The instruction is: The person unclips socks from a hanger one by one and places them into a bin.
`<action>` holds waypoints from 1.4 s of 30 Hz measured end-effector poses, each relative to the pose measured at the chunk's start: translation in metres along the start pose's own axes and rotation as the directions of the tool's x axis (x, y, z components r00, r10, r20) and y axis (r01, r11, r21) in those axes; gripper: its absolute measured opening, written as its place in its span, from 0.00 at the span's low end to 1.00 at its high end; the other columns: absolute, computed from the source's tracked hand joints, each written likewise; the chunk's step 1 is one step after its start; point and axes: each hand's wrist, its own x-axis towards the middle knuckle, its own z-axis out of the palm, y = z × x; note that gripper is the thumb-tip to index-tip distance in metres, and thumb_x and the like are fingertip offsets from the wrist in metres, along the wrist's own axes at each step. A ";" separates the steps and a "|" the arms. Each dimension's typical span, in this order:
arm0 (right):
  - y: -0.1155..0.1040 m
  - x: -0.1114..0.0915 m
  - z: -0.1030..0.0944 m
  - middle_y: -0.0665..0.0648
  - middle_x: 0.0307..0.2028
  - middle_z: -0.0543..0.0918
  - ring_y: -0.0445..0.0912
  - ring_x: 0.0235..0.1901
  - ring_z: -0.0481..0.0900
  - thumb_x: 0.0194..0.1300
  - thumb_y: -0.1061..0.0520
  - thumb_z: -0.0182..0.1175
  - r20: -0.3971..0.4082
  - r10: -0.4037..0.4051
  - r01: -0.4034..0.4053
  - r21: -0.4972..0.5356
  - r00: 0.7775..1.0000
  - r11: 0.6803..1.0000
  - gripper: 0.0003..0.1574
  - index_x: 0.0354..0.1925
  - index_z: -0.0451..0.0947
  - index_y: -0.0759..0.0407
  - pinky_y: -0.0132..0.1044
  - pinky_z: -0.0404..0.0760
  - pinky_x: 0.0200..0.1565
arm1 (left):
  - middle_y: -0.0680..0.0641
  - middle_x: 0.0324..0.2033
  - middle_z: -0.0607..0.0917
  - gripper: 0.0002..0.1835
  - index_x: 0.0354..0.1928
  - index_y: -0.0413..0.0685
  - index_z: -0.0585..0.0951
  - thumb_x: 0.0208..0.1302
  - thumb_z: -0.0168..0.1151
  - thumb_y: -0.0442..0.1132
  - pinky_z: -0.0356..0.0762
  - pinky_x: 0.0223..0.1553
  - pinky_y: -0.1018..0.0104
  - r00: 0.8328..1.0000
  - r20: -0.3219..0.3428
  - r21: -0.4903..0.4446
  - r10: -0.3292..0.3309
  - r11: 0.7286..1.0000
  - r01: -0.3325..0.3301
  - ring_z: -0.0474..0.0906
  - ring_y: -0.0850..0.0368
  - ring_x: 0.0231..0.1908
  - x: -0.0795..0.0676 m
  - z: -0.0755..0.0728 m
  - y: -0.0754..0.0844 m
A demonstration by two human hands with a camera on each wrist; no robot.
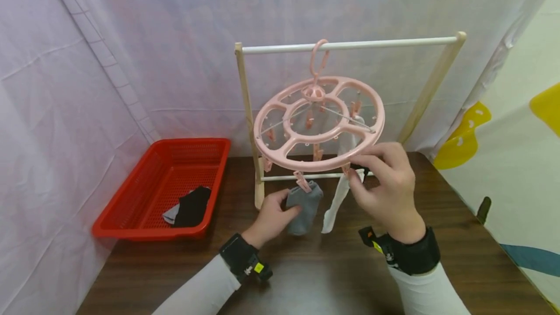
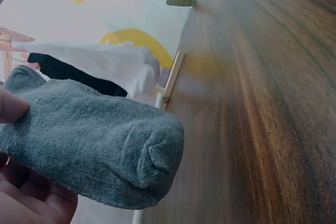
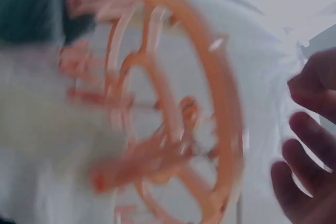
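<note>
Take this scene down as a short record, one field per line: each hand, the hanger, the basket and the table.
Left hand: pinches a gray sock, with a pink clip at its top edge
Right hand: at the hanger's near right rim; the right wrist view shows nothing held
Hanger: pink, round, hooked over a white rail; white cloth hangs below
Basket: red, holds black cloth and light gray cloth
Table: dark brown, wood-grained
</note>
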 end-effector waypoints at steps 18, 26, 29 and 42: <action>-0.010 -0.028 0.040 0.61 0.60 0.77 0.54 0.55 0.77 0.52 0.42 0.72 0.701 0.338 -0.232 -0.246 0.628 0.941 0.62 0.76 0.50 0.50 0.52 0.74 0.55 | 0.46 0.36 0.88 0.15 0.45 0.42 0.83 0.53 0.65 0.32 0.82 0.36 0.63 0.999 0.032 0.005 -0.008 1.000 0.008 0.82 0.59 0.35 -0.002 0.001 0.003; 0.001 -0.041 0.059 0.53 0.46 0.84 0.46 0.43 0.81 0.54 0.40 0.70 0.642 0.350 -0.383 -0.093 0.682 0.919 0.47 0.69 0.65 0.46 0.45 0.78 0.43 | 0.48 0.36 0.88 0.15 0.45 0.45 0.84 0.53 0.65 0.31 0.81 0.36 0.64 0.999 0.042 0.007 0.021 1.000 -0.021 0.81 0.60 0.34 -0.001 0.003 0.003; 0.003 -0.045 0.066 0.52 0.49 0.83 0.46 0.46 0.81 0.56 0.37 0.68 0.624 0.374 -0.449 -0.042 0.686 0.892 0.46 0.69 0.64 0.43 0.45 0.78 0.46 | 0.47 0.37 0.88 0.16 0.46 0.44 0.83 0.53 0.64 0.30 0.81 0.38 0.64 0.998 0.053 -0.007 0.014 1.000 -0.014 0.81 0.62 0.35 -0.003 0.002 0.013; 0.009 -0.050 0.075 0.53 0.35 0.81 0.46 0.35 0.78 0.59 0.53 0.68 0.616 0.433 -0.667 0.208 0.657 0.715 0.16 0.46 0.80 0.53 0.40 0.79 0.37 | 0.44 0.39 0.88 0.15 0.46 0.42 0.83 0.55 0.65 0.32 0.82 0.40 0.62 0.994 0.100 -0.005 -0.030 1.000 0.031 0.83 0.58 0.38 -0.004 0.004 0.007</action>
